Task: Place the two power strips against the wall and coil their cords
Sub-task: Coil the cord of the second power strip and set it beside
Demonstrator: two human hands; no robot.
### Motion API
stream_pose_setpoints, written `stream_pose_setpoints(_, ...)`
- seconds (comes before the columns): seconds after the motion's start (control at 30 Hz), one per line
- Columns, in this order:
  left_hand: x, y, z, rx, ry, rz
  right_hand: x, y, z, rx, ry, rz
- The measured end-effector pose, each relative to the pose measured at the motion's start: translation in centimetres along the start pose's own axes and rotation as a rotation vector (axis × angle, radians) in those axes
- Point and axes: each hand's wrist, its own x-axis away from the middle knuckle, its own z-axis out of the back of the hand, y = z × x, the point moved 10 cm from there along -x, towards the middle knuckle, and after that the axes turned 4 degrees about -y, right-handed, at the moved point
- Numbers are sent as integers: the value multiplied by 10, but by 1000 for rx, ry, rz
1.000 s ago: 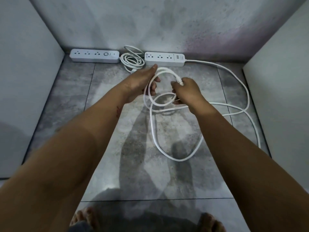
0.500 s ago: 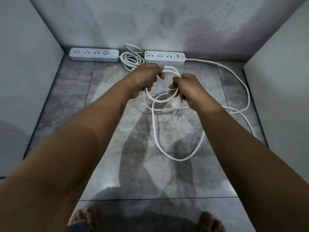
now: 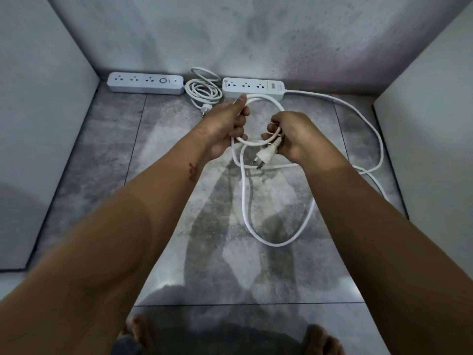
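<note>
Left hand (image 3: pixel 225 126), right hand (image 3: pixel 294 134) both clutch thick white cord (image 3: pixel 279 242) loop, seemingly masking near edge of white plastic power strip (image 3: pixel 261 86).

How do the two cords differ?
The left strip's cord lies coiled on the floor, untouched; the right strip's cord sprawls loose. The left cord's plug rests on the floor; the right cord's plug hangs from the right hand, while the left hand grips a loop. Both are white.

left grip (image 3: pixel 226 126) curled round cord (image 3: pixel 279 244), right grip (image 3: pixel 294 137) likewise, held close together
</note>
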Motion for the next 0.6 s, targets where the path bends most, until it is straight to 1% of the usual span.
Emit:
stream_pose_setpoints(0.13, 0, -2, -4, -124, -72, 21, 1, -13, 3, 209, 12, 64)
stream_pose_setpoints(0.23, 0, -2, -7, -160, -104, 42, 2, -17, 5, 279, 12, 106)
stream_pose_setpoints(0.37, 1, -3, -8, -183, -127, 49, 6, -29, 0, 404, 29, 221)
stream_pose_setpoints(0.47, 1, -2, -10, -144, -143, 30, 8, -34, -1, 351, 50, 262)
stream_pose_setpoints(0.53, 0, 0, -8, -164, -119, 6, 6, -33, 5, 236, 108, 246)
stream_pose_setpoints(0.6, -2, -2, -4, -233, -81, -18, 5, -33, 18, 82, 200, 238)
